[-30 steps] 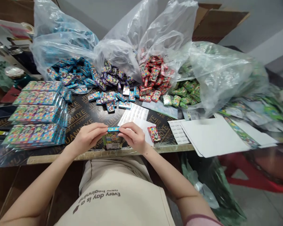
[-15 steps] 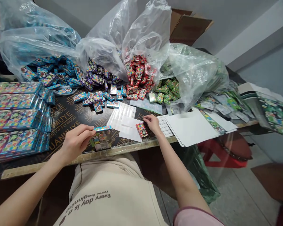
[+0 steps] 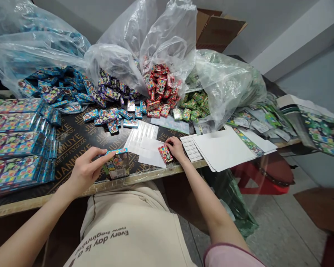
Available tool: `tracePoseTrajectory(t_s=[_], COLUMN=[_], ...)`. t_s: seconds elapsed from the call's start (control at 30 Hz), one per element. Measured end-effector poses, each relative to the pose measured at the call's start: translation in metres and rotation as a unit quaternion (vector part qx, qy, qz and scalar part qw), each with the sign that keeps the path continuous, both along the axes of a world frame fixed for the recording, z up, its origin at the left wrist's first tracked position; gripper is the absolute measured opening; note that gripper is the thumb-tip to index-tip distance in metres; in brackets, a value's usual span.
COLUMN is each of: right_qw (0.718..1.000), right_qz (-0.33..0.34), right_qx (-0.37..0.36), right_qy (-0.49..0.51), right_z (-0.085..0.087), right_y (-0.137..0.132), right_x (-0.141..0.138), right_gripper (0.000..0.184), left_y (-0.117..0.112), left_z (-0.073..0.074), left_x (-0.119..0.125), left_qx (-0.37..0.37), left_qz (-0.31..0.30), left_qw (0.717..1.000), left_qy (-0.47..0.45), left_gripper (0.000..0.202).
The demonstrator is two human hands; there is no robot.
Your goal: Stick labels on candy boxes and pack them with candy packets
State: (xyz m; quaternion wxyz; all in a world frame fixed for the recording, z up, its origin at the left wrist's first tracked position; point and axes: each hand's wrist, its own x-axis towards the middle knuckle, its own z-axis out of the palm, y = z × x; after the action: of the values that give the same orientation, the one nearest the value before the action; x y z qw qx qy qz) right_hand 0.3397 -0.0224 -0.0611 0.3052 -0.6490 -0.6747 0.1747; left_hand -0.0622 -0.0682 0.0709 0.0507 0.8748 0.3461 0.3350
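My left hand (image 3: 86, 167) is at an upright printed box (image 3: 116, 165) with a blue top and a dark front, standing by the table's front edge. Its index finger stretches onto the top left corner of the box, while the other fingers curl behind; the thumb is hidden. My right hand (image 3: 176, 148) pinches the right side of a small red printed box (image 3: 166, 154). That box lies tilted at the right edge of a blank white sheet (image 3: 150, 157). Under this sheet, a sheet of labels (image 3: 141, 133) partly shows.
Clear plastic bags (image 3: 167, 40) along the back spill blue, purple, red and green small boxes. Wrapped packs (image 3: 13, 142) are stacked at left. White cards (image 3: 222, 148) overhang the front edge beside another label sheet (image 3: 191, 148). Several loose blue boxes (image 3: 130, 123) lie mid-table.
The left index finger has straightened along the box's top corner. My right hand has come lower around the red box's side. The whole view has shifted slightly.
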Motion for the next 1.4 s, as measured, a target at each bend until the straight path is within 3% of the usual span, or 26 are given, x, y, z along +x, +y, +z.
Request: tracePoseTrajectory(t_s=[0.37, 0.67, 0.97, 1.07, 1.13, 1.23, 1.33, 1.4], right_qw=[0.998, 0.992, 0.995, 0.997, 0.995, 0.978, 0.954, 0.939], right_qz=[0.010, 0.069, -0.008, -0.042, -0.044, 0.059, 0.197, 0.265], right_qx=[0.026, 0.018, 0.011, 0.048, 0.074, 0.024, -0.021, -0.049], right_qy=[-0.053, -0.108, -0.102, -0.041, 0.056, 0.198, 0.223, 0.216], right_z=[-0.008, 0.002, 0.012, 0.031, 0.056, 0.106, 0.153, 0.174], right_y=[-0.006, -0.018, -0.019, -0.014, -0.011, -0.011, -0.014, -0.012], right_x=[0.001, -0.005, -0.007, -0.019, -0.041, -0.087, -0.133, -0.157], right_gripper=[0.022, 0.021, 0.019, 0.016, 0.010, 0.012, 0.014, 0.015], left_y=[-0.002, -0.003, -0.005, -0.006, -0.005, -0.003, -0.002, -0.002], left_z=[-0.001, 0.000, 0.002, 0.003, 0.003, 0.002, 0.002, 0.003], left_x=[0.001, 0.003, 0.015, 0.022, 0.025, 0.027, 0.027, 0.028], left_qx=[-0.006, -0.013, -0.017, -0.002, 0.010, 0.017, 0.006, -0.020], left_qz=[0.011, 0.017, 0.052, 0.064, 0.061, 0.065, 0.074, 0.084], left_qw=[1.000, 0.999, 0.997, 0.995, 0.993, 0.991, 0.985, 0.981], left_qy=[-0.011, -0.030, -0.053, -0.081, -0.096, -0.119, -0.154, -0.173], left_gripper=[0.039, 0.036, 0.024, 0.020, 0.020, 0.017, 0.013, 0.010])
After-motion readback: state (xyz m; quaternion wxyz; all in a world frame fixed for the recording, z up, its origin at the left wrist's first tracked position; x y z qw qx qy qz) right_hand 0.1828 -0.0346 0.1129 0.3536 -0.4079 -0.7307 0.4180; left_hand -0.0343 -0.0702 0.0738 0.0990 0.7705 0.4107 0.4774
